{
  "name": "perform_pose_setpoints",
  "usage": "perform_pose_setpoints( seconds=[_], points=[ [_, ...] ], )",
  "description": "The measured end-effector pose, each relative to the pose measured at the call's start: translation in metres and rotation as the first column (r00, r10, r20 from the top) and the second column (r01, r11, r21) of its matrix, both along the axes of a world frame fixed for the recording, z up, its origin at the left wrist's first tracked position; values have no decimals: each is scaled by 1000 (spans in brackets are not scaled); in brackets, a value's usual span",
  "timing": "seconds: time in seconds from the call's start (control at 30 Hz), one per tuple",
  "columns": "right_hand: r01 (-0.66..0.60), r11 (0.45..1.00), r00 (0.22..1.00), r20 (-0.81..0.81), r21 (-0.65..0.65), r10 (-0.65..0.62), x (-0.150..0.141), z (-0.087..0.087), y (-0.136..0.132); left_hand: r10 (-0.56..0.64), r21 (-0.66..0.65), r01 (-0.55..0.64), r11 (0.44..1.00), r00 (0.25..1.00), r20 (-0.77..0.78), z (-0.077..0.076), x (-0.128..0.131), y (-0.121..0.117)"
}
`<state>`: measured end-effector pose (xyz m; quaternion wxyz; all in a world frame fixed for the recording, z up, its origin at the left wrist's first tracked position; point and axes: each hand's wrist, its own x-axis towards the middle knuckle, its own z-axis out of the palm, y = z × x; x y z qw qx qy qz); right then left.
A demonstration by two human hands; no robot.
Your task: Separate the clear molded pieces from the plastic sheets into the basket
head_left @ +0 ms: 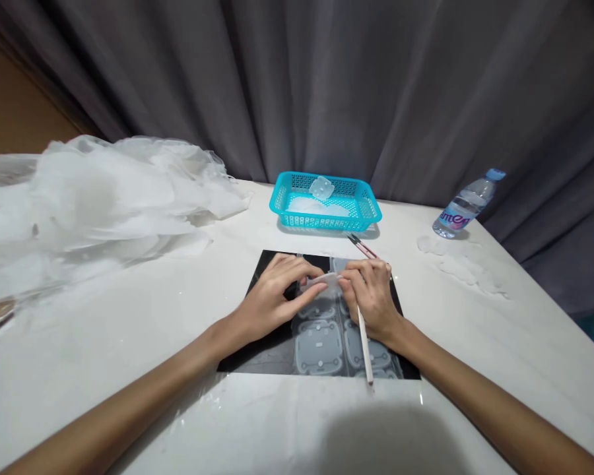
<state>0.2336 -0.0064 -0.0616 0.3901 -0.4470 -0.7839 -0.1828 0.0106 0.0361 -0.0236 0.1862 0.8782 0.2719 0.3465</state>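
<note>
Over a black board point(264, 349) both hands meet at a small translucent piece of film point(327, 280). The thumb and fingers of my left hand point(277, 290) are closed on its left side. My right hand point(371, 290) pinches its right edge and also has a slim white pen-like stick point(364, 343) tucked in the palm, its dark end toward me. I cannot make out the stick's other end. Under the hands lies a translucent sheet point(319, 346) with several rounded-square outlines, partly hidden by the fingers.
A turquoise basket point(321, 221) behind the board holds translucent pieces point(321, 188). Tweezers point(361, 246) lie behind my right hand. A water bottle point(468, 204) stands at the right near film scraps point(465, 264). A large heap of translucent sheets point(103, 198) covers the left; a grey curtain point(327, 86) hangs behind.
</note>
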Motion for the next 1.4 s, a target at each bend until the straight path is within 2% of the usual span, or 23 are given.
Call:
perform_pose_setpoints(
  seconds=[0.1, 0.33, 0.57, 0.73, 0.8, 0.9, 0.97, 1.03, 1.17, 1.3, 1.4],
  points=[
    [-14, 1000, 1000, -28, -24, 13, 0, -1, 1, 0, -79, 7, 997, 997, 83, 1, 1, -4],
    [-93, 993, 993, -85, -69, 87, 0, -3, 3, -100, 194, 85, 977, 993, 68, 2, 4, -9],
    [-56, 997, 998, 0, -62, 56, 0, -6, 1, -96, 195, 89, 977, 995, 26, 2, 1, -7],
    [-103, 994, 995, 10, -31, 103, 0, -4, 2, -106, 200, 100, 975, 994, 16, 1, 0, -9],
    [-122, 992, 992, 11, -21, 122, 0, -2, 3, -71, 154, 66, 986, 997, 24, -2, 0, -9],
    [-107, 993, 994, -31, -53, 105, -1, -2, 4, 64, -17, -64, 998, 998, 28, -10, 3, -10],
    [-70, 992, 993, -99, -102, 60, 0, -5, 5, 110, -110, -115, 987, 993, -52, -16, 4, -10],
    [-12, 991, 983, -185, -135, -13, 2, -7, 10, 76, -117, -99, 988, 978, -193, -21, 3, -12],
    [123, 986, 939, -309, -113, -152, 11, -1, 39, 7, -21, -16, 1000, 919, -395, -26, -2, -15],
    [218, 972, 903, -360, -88, -235, 27, 30, 100, -21, 1, 24, 1000, 881, -473, -26, -6, -15],
    [219, 967, 903, -350, -130, -251, 35, 54, 143, -32, -17, 27, 1000, 861, -508, -25, -8, -12]
  ],
)
